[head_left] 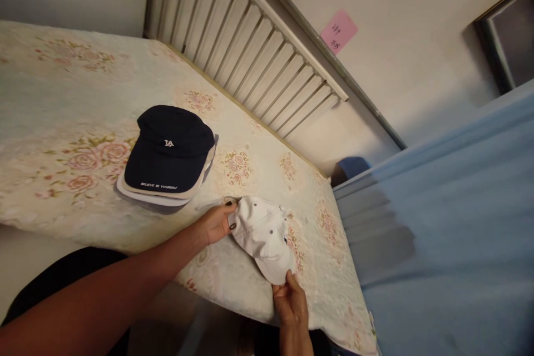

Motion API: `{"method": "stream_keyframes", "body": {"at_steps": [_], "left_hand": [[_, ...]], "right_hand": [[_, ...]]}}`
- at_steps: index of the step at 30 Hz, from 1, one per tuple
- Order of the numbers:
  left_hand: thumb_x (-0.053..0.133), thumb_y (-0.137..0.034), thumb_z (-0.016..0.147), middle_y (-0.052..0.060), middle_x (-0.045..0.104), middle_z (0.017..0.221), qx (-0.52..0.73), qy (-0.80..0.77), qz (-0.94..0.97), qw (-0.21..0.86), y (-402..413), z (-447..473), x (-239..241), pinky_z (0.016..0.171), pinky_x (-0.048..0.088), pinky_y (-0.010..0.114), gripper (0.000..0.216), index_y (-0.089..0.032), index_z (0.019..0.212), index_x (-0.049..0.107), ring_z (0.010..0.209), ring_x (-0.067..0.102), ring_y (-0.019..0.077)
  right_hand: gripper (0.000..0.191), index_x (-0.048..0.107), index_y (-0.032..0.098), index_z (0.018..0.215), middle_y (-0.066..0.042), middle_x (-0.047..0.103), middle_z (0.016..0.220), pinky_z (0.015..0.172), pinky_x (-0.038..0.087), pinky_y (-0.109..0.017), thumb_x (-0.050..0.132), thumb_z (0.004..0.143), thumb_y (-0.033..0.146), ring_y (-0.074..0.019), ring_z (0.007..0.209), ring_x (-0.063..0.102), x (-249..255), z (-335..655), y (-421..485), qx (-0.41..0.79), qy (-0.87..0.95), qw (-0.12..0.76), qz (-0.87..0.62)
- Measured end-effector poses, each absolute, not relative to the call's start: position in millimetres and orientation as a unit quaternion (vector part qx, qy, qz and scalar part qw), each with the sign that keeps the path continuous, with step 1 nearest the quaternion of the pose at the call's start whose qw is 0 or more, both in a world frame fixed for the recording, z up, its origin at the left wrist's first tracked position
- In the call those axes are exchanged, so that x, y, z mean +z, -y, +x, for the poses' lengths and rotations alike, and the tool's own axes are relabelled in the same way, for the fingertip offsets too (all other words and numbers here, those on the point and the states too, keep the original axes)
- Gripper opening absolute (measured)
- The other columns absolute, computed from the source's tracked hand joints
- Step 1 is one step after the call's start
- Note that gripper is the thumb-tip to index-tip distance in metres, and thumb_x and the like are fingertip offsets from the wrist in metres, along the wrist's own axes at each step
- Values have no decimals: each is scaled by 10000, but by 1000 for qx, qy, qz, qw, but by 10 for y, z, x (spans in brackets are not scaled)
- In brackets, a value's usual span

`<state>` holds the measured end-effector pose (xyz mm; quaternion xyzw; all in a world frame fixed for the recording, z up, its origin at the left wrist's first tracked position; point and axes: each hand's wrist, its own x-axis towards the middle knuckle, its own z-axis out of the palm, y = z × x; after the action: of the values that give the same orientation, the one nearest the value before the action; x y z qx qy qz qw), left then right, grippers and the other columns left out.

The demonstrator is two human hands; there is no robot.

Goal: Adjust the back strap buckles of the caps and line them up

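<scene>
A white baseball cap (262, 233) is held between my two hands, low over the flowered cover. My left hand (219, 222) pinches the back edge of its crown, thumb and fingers closed on the fabric. At the cap's brim, my right hand (291, 297) grips the edge with the thumb on top. To the left lies a stack of caps: a dark navy cap (173, 144) with white lettering on crown and brim is uppermost, and lighter brims (154, 199) show beneath it. How many caps are in the stack is hidden.
The flowered cover (267, 172) spreads over a table or bed. A slatted radiator (250, 33) runs along its far side. On the right hangs a blue curtain (438, 206). A pink note (339, 31) is on the wall, near a dark frame (500, 58).
</scene>
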<state>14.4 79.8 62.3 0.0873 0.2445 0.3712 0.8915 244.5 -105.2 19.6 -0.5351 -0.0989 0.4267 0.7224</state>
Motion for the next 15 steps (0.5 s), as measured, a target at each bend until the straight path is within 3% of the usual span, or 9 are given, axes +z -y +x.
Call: {"method": "stream_keyframes", "body": {"at_steps": [11, 15], "left_hand": [[609, -202, 796, -13, 651, 706, 345, -298, 108, 883, -860, 151, 578, 491, 456, 229, 75, -168, 858, 631, 562, 613, 121], [679, -345, 751, -28, 636, 708, 347, -328, 127, 870, -882, 145, 531, 495, 437, 235, 199, -191, 862, 621, 566, 600, 127]], "right_hand": [[270, 658, 181, 898, -21, 764, 834, 725, 598, -291, 752, 655, 251, -176, 804, 720, 205, 2625, 998, 436, 33, 694, -572], [250, 657, 176, 849, -14, 757, 748, 599, 585, -259, 773, 647, 268, -162, 663, 710, 307, 2786, 854, 445, 50, 672, -590]]}}
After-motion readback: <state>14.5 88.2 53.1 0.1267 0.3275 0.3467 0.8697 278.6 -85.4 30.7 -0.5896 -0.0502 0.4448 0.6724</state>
